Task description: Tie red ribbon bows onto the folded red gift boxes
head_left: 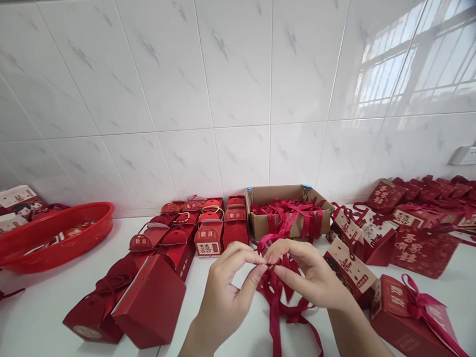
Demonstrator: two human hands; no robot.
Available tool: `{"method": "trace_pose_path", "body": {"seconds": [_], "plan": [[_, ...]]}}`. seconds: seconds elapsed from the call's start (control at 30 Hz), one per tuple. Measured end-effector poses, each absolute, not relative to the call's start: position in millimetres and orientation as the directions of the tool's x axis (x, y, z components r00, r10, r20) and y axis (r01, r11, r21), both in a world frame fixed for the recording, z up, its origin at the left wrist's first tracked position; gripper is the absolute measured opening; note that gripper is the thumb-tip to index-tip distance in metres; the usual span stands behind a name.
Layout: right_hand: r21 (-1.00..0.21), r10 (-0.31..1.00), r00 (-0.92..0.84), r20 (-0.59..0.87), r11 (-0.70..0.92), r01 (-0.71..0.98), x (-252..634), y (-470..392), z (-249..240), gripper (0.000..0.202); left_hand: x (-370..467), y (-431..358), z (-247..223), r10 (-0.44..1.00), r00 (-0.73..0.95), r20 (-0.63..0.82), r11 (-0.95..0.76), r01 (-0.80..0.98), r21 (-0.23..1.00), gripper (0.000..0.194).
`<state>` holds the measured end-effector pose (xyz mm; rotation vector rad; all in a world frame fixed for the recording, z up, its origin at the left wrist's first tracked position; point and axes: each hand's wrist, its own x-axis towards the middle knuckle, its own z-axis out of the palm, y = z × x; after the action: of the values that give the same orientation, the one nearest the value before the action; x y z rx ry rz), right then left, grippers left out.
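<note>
My left hand (pixel 230 288) and my right hand (pixel 307 275) meet in the middle of the view, thumbs and forefingers pinched together at the tips. Between the fingertips is a red ribbon (pixel 275 323) with a small gold-coloured piece on it, too small to make out fully. More ribbon loops lie behind and below the fingers, trailing over the white table towards me. Just behind my hands stands an open cardboard box (pixel 259 227) full of red ribbons (pixel 289 210). The fingers partly cover the ribbon.
Several red gift boxes (pixel 152 301) stand in rows at the left. A red plastic basin (pixel 53 258) holds small items at far left. More boxes (pixel 423 250) fill the right side; one with a ribbon bow (pixel 422 299) lies near my right forearm. A tiled wall (pixel 239 95) rises behind.
</note>
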<state>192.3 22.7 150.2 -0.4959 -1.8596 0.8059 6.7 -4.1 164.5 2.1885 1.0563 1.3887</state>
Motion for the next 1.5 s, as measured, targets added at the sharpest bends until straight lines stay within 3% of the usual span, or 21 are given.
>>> {"method": "trace_pose_path", "body": {"seconds": [0.17,0.4,0.53,0.73,0.8,0.9,1.03,1.2,1.5], "plan": [[-0.737,0.654,-0.412,0.634,0.672,-0.069,193,21,148,0.003,9,-11,167,0.753,0.257,0.606,-0.655,0.384,0.651,0.01],[-0.632,0.447,-0.491,0.748,0.705,-0.321,196,16,157,0.012,15,-24,175,0.814,0.393,0.428,-0.534,0.216,0.818,0.016],[-0.577,0.364,-0.523,0.771,0.747,-0.33,198,20,158,0.019,19,-24,176,0.809,0.454,0.372,-0.471,0.123,0.873,0.017],[-0.544,0.422,-0.364,0.83,0.758,-0.361,187,18,152,0.003,19,-29,171,0.784,0.262,0.562,-0.616,0.225,0.755,0.012],[-0.572,0.453,-0.364,0.814,0.738,-0.359,186,12,152,0.014,19,-35,170,0.735,0.235,0.635,-0.677,0.269,0.685,0.01],[-0.59,0.47,-0.389,0.792,0.752,-0.293,189,-2,156,0.014,16,-47,171,0.703,0.248,0.666,-0.709,0.316,0.631,0.01],[-0.59,0.464,-0.452,0.762,0.784,-0.192,186,-20,162,0.012,6,-64,172,0.742,0.287,0.606,-0.67,0.356,0.652,0.01],[-0.596,0.429,-0.539,0.725,0.783,-0.179,170,-35,166,0.007,-6,-87,166,0.804,0.208,0.557,-0.593,0.34,0.729,0.011],[-0.501,0.242,-0.702,0.67,0.845,-0.187,161,-39,163,0.012,-11,-109,152,0.95,0.173,0.261,-0.284,0.123,0.951,0.025]]}}
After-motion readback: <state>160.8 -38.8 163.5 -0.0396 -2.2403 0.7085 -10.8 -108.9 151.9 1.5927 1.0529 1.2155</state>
